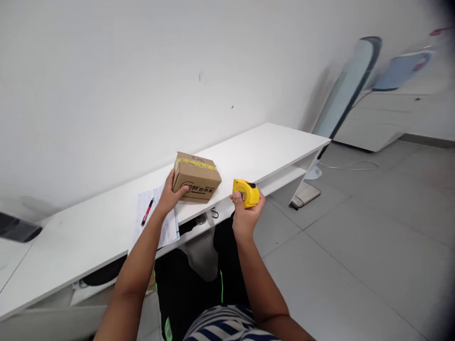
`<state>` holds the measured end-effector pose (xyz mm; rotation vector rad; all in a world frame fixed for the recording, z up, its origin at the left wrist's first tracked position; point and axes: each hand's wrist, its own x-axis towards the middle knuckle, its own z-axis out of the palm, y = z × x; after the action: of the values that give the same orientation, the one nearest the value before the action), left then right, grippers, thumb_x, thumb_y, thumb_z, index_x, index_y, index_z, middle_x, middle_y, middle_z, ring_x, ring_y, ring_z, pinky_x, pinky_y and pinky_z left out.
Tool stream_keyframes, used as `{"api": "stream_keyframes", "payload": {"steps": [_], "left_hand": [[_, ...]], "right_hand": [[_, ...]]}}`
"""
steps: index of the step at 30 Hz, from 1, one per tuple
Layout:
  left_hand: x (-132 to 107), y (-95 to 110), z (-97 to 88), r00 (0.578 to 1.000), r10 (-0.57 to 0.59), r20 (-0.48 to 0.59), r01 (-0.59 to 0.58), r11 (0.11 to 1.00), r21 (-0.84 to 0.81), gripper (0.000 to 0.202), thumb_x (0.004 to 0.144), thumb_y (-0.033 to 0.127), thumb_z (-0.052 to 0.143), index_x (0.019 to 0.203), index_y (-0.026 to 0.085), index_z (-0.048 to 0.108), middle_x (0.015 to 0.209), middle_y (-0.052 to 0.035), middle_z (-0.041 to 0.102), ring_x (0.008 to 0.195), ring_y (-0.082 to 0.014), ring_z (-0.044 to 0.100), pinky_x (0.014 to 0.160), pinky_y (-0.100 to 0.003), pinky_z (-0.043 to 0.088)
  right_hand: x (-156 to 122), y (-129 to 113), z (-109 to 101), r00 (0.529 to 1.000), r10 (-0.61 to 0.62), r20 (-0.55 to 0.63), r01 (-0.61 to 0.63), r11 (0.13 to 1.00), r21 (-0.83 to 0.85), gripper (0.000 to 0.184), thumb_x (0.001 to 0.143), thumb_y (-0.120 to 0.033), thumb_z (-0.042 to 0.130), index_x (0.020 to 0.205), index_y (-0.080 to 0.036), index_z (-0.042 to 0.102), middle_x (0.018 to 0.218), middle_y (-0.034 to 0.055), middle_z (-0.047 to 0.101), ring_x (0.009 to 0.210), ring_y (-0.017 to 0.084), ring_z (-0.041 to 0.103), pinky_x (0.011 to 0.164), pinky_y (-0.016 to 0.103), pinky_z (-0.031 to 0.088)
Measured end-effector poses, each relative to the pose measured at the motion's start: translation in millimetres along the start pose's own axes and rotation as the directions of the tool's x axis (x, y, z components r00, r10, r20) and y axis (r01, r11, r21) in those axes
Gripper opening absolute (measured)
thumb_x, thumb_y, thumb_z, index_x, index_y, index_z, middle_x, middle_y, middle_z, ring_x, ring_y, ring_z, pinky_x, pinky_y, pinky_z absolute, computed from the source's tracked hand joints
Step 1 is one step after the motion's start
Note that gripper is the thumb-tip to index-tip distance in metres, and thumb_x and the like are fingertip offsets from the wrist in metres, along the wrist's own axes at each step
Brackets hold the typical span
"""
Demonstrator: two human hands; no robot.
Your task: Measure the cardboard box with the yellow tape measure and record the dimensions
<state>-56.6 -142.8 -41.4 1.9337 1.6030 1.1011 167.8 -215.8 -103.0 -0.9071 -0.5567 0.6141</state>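
We had our left hand (169,195) clamped on the carton (199,177) and our right hand (246,218) closed around the tape measure (251,194). Holding the carton steady seemed wise.

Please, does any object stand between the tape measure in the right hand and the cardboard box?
Nothing visible stands between the yellow tape measure in the right hand and the cardboard box; the left hand holds the box's opposite end.
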Motion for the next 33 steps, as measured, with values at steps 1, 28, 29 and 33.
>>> {"api": "stream_keyframes", "payload": {"steps": [1,28,29,33], "left_hand": [[-14.2,-9.7,5.5,0.999,-0.024,-0.025,0.022,0.998,-0.067,0.113,0.081,0.074,0.069,0.169,0.021,0.021,0.175,-0.0171,0.03,0.161,-0.0326,0.034,0.131,-0.043,0.032],[-46.5,67.7,-32.3,0.901,-0.072,0.427,0.325,0.764,-0.557,0.047,0.071,0.054,0.088,0.067,0.02,0.057,0.062,0.0026,0.06,0.062,-0.0107,0.055,0.071,-0.029,0.047],[-37.7,60.1,-39.0,0.923,-0.1,0.371,0.308,0.77,-0.559,0.047,0.071,0.055,0.087,0.065,0.02,0.056,0.061,0.003,0.058,0.061,-0.0106,0.053,0.07,-0.03,0.047],[2.2,25.9,-62.7,0.952,-0.26,0.163,0.304,0.861,-0.407,0.045,0.079,0.056,0.075,0.061,0.02,0.055,0.064,0.0013,0.055,0.062,-0.012,0.05,0.071,-0.032,0.044]], "right_hand": [[1.0,1.2,1.1,1.0,0.006,0.007,-0.006,1.0,0.01,0.068,0.083,-0.06,0.078,0.129,-0.028,0.041,0.121,0.008,0.062,0.097,0.02,0.07,0.094,0.044,0.064],[97.2,-72.1,16.6,0.276,0.033,0.961,0.275,0.955,-0.111,0.052,0.073,-0.045,0.093,0.116,-0.031,0.067,0.118,0.0056,0.07,0.108,0.026,0.07,0.089,0.043,0.063],[111.0,-67.9,15.4,0.322,0.062,0.945,0.26,0.954,-0.151,0.053,0.072,-0.047,0.093,0.115,-0.03,0.067,0.117,0.0059,0.07,0.106,0.026,0.071,0.088,0.043,0.063],[166.9,-47.0,11.8,0.545,0.113,0.831,0.313,0.892,-0.326,0.065,0.074,-0.048,0.088,0.13,-0.028,0.063,0.125,0.0093,0.07,0.109,0.029,0.071,0.096,0.052,0.061]]}}
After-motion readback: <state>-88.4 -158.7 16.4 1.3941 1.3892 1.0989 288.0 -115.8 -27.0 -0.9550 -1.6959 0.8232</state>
